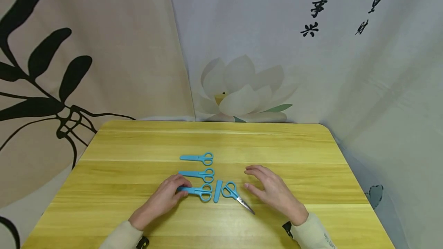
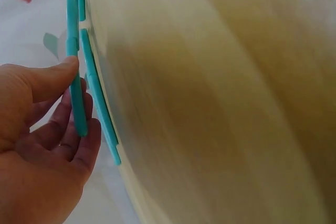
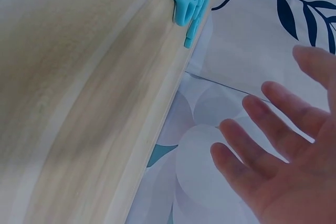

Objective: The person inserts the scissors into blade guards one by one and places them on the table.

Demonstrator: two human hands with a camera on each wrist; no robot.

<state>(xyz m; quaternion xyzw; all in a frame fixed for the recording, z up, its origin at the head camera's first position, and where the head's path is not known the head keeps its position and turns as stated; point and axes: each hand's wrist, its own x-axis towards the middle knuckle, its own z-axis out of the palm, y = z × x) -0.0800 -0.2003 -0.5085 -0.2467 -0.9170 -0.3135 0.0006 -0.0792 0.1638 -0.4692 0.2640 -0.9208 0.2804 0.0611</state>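
My left hand (image 1: 165, 194) pinches the covered blade end of a pair of blue scissors (image 1: 198, 190) between thumb and fingers. In the left wrist view these scissors (image 2: 76, 95) appear slightly raised off the tabletop. To the right of their handles lies a loose blue blade cover (image 1: 217, 191). Beside that cover is a pair of scissors (image 1: 236, 196) with bare metal blades pointing toward the lower right. My right hand (image 1: 275, 192) hovers to the right of the bare scissors, fingers spread and holding nothing. Farther back are two more covered blue scissors, a middle pair (image 1: 198, 173) and a far pair (image 1: 197, 158).
The wooden table (image 1: 277, 145) has rounded far corners. Behind it hangs a pale curtain (image 1: 138, 49) printed with dark leaves, a lotus flower and black characters.
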